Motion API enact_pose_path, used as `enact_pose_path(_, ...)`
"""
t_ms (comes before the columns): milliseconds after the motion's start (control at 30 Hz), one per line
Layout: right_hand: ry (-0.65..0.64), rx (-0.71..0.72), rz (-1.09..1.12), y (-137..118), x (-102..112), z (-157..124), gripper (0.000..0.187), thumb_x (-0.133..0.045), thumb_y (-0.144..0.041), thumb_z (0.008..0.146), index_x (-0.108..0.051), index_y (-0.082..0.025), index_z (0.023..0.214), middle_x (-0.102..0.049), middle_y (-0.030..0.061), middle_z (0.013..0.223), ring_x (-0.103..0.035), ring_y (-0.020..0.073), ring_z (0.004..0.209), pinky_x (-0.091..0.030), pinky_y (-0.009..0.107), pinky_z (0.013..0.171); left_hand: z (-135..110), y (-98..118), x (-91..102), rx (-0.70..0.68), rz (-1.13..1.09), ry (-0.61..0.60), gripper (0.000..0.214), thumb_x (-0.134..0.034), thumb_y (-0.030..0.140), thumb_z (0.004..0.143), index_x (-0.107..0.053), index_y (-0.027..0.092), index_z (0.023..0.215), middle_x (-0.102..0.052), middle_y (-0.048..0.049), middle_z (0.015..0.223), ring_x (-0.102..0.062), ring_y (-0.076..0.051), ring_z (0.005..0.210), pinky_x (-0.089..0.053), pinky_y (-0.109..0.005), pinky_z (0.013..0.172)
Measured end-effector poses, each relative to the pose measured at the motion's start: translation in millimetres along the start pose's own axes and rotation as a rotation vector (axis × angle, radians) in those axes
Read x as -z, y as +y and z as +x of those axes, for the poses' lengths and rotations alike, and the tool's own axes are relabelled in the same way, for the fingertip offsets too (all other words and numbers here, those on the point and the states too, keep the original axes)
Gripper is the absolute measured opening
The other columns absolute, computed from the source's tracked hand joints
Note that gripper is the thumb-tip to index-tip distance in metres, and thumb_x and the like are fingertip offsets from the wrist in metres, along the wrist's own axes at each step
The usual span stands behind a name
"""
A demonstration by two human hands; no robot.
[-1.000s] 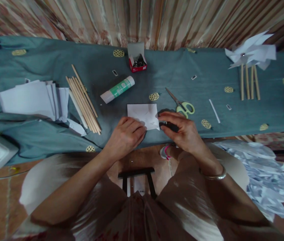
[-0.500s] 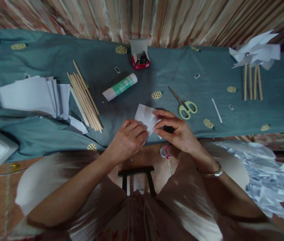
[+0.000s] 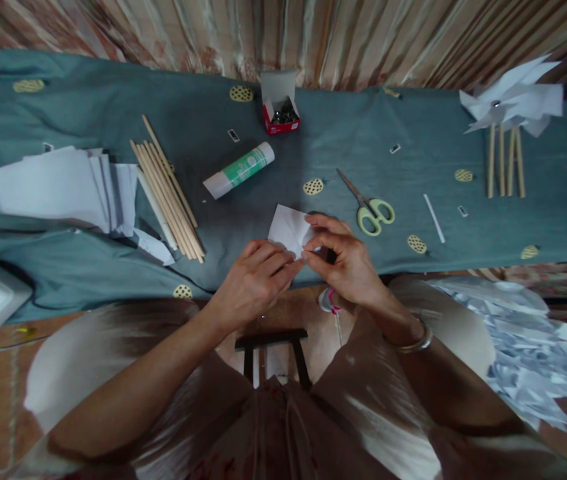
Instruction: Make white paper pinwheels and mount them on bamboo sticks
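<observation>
A small piece of white paper [image 3: 285,225] with crease lines lies at the table's front edge, between my two hands. My left hand [image 3: 262,275] has its fingers curled and pressed together on the paper's near left edge. My right hand [image 3: 342,257] pinches the paper's right side near its middle with thumb and forefinger, the other fingers bent over it. My fingers hide the paper's near and right parts. To the right of it lie scissors [image 3: 374,217] with pale green handles. Beyond the paper is a green and white glue stick [image 3: 241,170].
On the left lie wooden sticks [image 3: 166,193] and a stack of white paper [image 3: 48,187]. A red box [image 3: 282,120] of small metal pieces stands at the back. A paper pinwheel [image 3: 518,100] and sticks lie far right. White paper pieces [image 3: 538,353] are heaped at lower right.
My right hand has moved slightly left, bringing its thumb and forefinger closer to my left fingers and folding the paper's right side inward. The view has shifted a little.
</observation>
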State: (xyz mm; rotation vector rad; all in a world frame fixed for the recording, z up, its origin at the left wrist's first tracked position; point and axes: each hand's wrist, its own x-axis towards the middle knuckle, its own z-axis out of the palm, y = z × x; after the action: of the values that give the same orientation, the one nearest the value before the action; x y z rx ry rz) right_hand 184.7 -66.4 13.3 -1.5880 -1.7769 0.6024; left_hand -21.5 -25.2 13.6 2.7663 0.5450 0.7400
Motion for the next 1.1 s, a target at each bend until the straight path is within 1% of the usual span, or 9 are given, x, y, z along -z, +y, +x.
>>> enact_pose_path(133,0.027,-0.002,-0.016,-1.3,-2.7,-0.4,0.009,-0.066,-0.016,0.082,-0.07,-0.021,0.076,-0.068,0.0099,0.126,-0.065,0.0256,0.11,-0.052,0.047,0.099,-1.0,-0.6,-0.9,0.008,0.004,-0.028,0.019,-0.056,0.016,0.098,-0.067,0.016,0.113,-0.074,-0.0077,0.102,-0.063,-0.022,0.102,-0.048,-0.038,0.085)
enact_pose_path(300,0.023,-0.012,-0.046,-3.9,-3.1,-0.1,0.009,-0.065,-0.015,0.082,-0.069,-0.021,0.077,-0.069,0.0102,0.126,-0.065,0.0256,0.11,-0.052,0.047,0.1,0.3,-0.7,-3.6,-0.004,0.024,0.004,0.018,-0.055,0.017,0.099,-0.068,0.015,0.111,-0.073,-0.0072,0.099,-0.062,-0.022,0.099,-0.047,-0.036,0.084)
enact_pose_path(433,0.021,-0.025,-0.051,-4.9,-2.2,0.0,0.008,-0.066,-0.017,0.083,-0.07,-0.021,0.078,-0.069,0.0112,0.127,-0.065,0.0258,0.111,-0.052,0.047,0.1,1.1,-0.9,-5.2,-0.007,0.032,0.004,0.018,-0.053,0.016,0.099,-0.068,0.014,0.109,-0.072,-0.0069,0.097,-0.061,-0.021,0.097,-0.047,-0.036,0.083)
enact_pose_path(633,0.008,-0.051,-0.043,-4.1,-1.9,-0.2,0.005,-0.067,-0.019,0.082,-0.069,-0.022,0.08,-0.068,0.0091,0.129,-0.063,0.0264,0.115,-0.051,0.047,0.101,0.6,-1.3,-4.8,0.003,0.039,-0.023,0.017,-0.052,0.017,0.1,-0.068,0.016,0.107,-0.072,-0.0066,0.097,-0.061,-0.02,0.097,-0.048,-0.035,0.083)
enact_pose_path(867,0.014,-0.059,-0.029,-4.0,-2.1,-1.3,0.004,-0.067,-0.02,0.083,-0.069,-0.024,0.083,-0.067,0.0076,0.131,-0.063,0.0271,0.117,-0.05,0.049,0.103,0.1,-0.4,-4.7,-0.002,0.03,-0.018,0.018,-0.052,0.016,0.1,-0.068,0.015,0.109,-0.073,-0.0069,0.098,-0.062,-0.021,0.099,-0.048,-0.035,0.084)
enact_pose_path(1100,0.025,-0.048,-0.03,-3.8,-3.1,-3.2,0.005,-0.067,-0.019,0.082,-0.068,-0.024,0.084,-0.066,0.0082,0.132,-0.062,0.0277,0.119,-0.05,0.05,0.103,1.1,0.1,-3.9,-0.004,0.007,-0.023,0.017,-0.055,0.015,0.098,-0.068,0.014,0.109,-0.072,-0.0073,0.099,-0.061,-0.022,0.099,-0.047,-0.035,0.084)
